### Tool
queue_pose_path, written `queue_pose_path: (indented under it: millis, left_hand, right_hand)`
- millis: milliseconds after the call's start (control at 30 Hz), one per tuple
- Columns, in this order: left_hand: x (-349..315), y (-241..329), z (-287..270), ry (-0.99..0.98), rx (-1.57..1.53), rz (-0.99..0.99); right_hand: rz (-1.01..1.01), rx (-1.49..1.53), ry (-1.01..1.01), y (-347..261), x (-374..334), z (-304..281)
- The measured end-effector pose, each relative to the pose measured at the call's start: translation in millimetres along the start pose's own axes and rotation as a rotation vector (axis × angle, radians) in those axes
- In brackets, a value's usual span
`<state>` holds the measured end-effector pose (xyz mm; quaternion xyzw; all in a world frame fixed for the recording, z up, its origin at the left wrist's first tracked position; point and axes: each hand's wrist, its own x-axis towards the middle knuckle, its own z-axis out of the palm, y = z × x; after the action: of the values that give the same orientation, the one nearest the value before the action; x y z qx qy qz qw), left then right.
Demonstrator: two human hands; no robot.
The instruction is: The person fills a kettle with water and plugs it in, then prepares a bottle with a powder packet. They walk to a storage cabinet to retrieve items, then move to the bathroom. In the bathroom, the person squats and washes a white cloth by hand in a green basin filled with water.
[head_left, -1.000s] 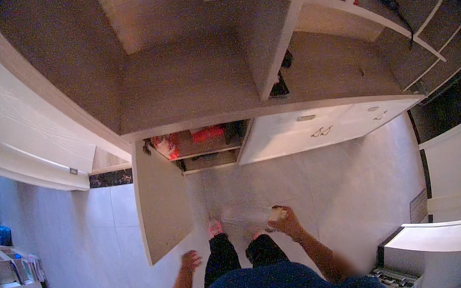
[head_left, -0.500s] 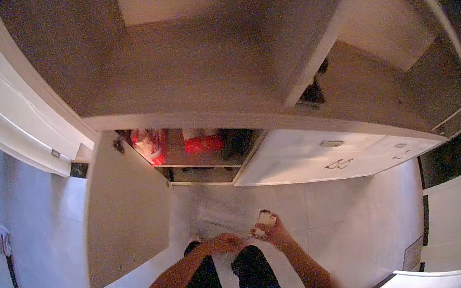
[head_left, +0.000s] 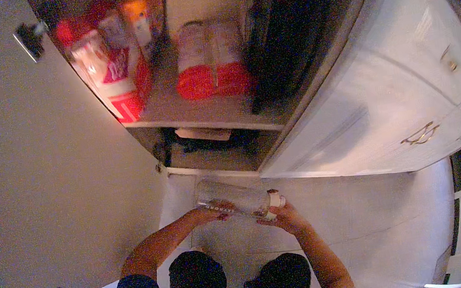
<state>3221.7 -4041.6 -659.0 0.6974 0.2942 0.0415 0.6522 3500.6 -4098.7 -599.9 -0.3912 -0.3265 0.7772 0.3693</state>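
Note:
A clear, see-through jar or bottle lies sideways between my hands, low in front of the open cabinet. Its right end carries a white lid or band. My left hand is closed round the lower edge of the body near its left end. At the other end, my right hand grips beside the white part, fingers curled under it. Whether anything is inside cannot be made out.
The cabinet door stands open at left. On the shelf are a red-and-white bag and a pair of red-and-white packages. A flat, pale item sits on the lower level. White cabinet doors rise at right.
My view has come lower and closer to the open cabinet, with my knees bent. The clear jar now shows plainly between both hands; my left hand has moved up against it.

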Motion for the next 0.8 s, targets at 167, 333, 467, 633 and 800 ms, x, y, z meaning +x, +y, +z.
queue_pose_path:
  millis: [167, 333, 467, 633, 800]
  left_hand:
    - [19, -47, 7, 0.205, 0.518, 0.056]
    - [33, -132, -36, 0.676, -0.287, -0.073]
    - [65, -107, -111, 0.717, -1.178, 0.182]
    - [93, -66, -105, 0.682, -1.152, -0.002]
    - [87, -108, -88, 0.473, -1.302, -0.128]
  right_hand:
    - [0.065, 0.283, 0.079, 9, -9, -5]
    - [0.087, 0.274, 0.212, 18, -48, -3]
    - [0.065, 0.153, 0.316, 28, -62, -3]
    - [-0.09, 0.035, 0.437, 11, -63, 6]
    - [-0.379, -0.422, 0.488, -24, -43, 41]
